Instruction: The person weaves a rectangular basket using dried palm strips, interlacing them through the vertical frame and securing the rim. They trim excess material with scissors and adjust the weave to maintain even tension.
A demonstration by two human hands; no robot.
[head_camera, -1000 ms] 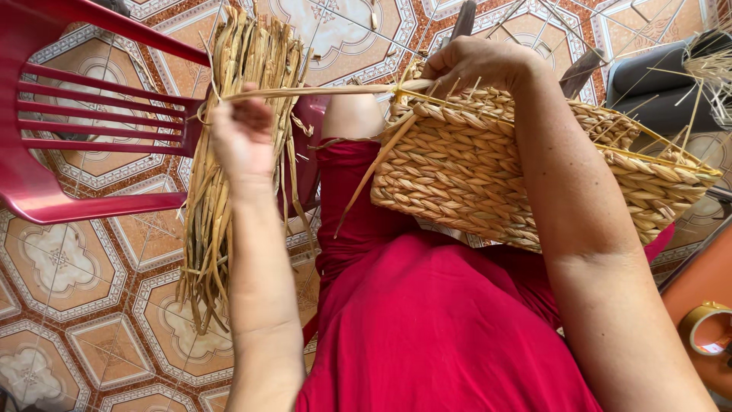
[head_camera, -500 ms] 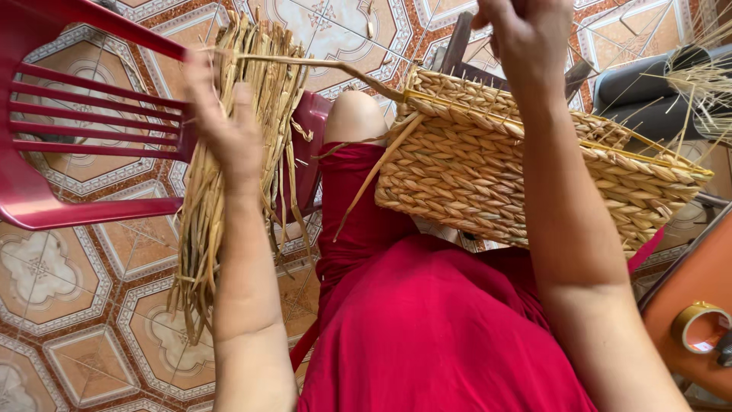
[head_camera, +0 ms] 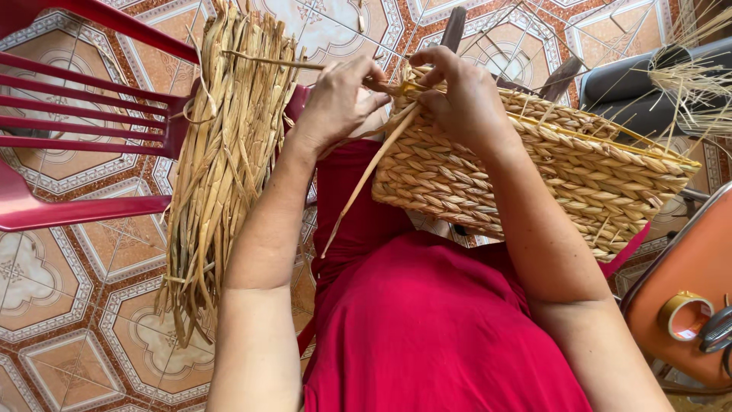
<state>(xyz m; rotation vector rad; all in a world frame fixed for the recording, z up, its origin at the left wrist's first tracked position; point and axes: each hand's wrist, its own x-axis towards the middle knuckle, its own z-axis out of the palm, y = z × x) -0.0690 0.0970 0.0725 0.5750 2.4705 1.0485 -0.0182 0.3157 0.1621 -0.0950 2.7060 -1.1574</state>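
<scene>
A woven straw basket (head_camera: pixel 564 175) rests on my lap, over my red clothing (head_camera: pixel 427 320). My left hand (head_camera: pixel 339 95) pinches a dry straw strand (head_camera: pixel 259 61) at the basket's near corner rim. Beside it, my right hand (head_camera: pixel 461 95) grips the same rim corner, fingers closed around the strand where it enters the weave. A loose strand end (head_camera: pixel 366 179) hangs down the basket's side.
A thick bundle of dried straw (head_camera: pixel 225 152) hangs over a red plastic chair (head_camera: pixel 84 114) at my left. Patterned floor tiles (head_camera: pixel 69 305) lie below. An orange stool (head_camera: pixel 686 282) with a tape roll (head_camera: pixel 682 314) stands at right. More loose straw (head_camera: pixel 698 76) lies at top right.
Both hands have come together at the basket's corner rim. My right hand has dropped from its raised position, and my left hand has moved right, drawing the strand in.
</scene>
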